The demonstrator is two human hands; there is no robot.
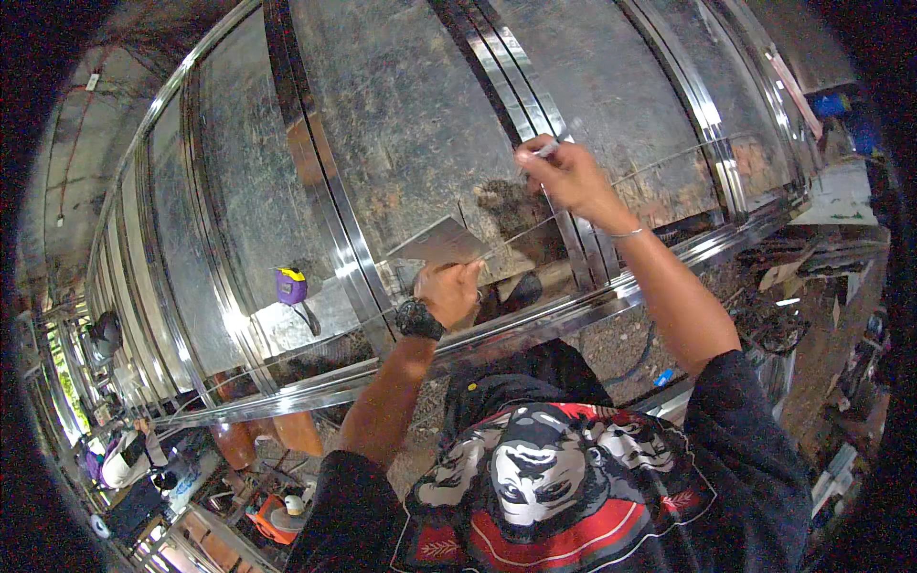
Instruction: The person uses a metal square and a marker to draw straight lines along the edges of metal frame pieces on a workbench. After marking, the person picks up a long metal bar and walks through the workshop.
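Observation:
My left hand [452, 294], with a dark watch on its wrist, pinches the near edge of a small flat sheet-metal plate [439, 241]. The plate rests over the work surface between two shiny metal bars. Farther up and to the right, my right hand [570, 180] grips a thin, light-coloured marker [545, 150], its fingers closed around it and slightly blurred. That hand hovers near a pair of polished bars [521, 86]. A purple and yellow tape measure [291, 286] lies on the sheet to the left of my left hand.
A long frame of polished metal bars spans the view, its near rail [535, 318] running just in front of me. An orange tool [275, 520] sits at lower left, and a person [124, 463] is at far left. Blue objects [848, 110] stand at far right.

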